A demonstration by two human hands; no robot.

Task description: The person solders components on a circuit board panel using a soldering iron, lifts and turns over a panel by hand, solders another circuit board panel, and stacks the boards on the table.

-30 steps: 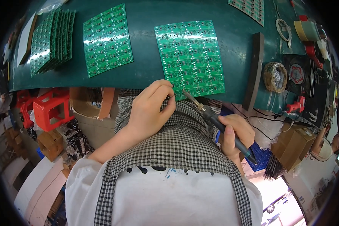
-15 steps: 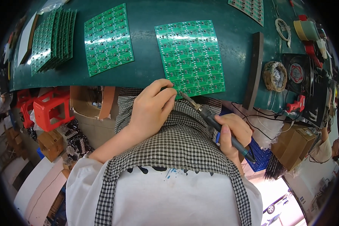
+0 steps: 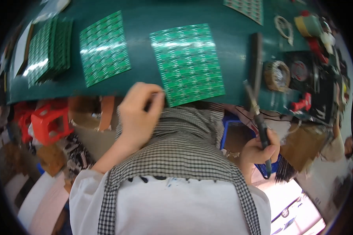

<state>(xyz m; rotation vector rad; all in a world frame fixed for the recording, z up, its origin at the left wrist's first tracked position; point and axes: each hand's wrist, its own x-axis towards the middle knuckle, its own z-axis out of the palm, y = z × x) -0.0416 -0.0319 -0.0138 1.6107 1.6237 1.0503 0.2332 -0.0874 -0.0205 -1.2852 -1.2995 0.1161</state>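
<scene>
A green circuit board panel point(image 3: 189, 64) lies near the table's front edge, tilted slightly. At its lower left corner my left hand point(image 3: 138, 113) is curled, thumb and fingers pressed together; whatever they pinch is hidden and blurred. My right hand point(image 3: 261, 148) grips the dark handle of a soldering iron point(image 3: 259, 122) off to the right of the panel. The iron's metal tip points up toward the table, beside a long dark bar point(image 3: 255, 58), and appears apart from the panel. A second green panel point(image 3: 104, 49) lies farther left on the table.
Several stacked green panels point(image 3: 47, 51) stand at the far left. On the right are a round tape-wrapped holder point(image 3: 277, 75), a fan point(image 3: 300, 70), a red tool point(image 3: 301, 102) and a cable coil point(image 3: 283, 29). Red stools point(image 3: 51, 123) and cardboard boxes sit below the table.
My right hand has swung right with the soldering iron, taking its tip off the panel's lower edge. My left hand has shifted a little left, and the whole view has moved slightly.
</scene>
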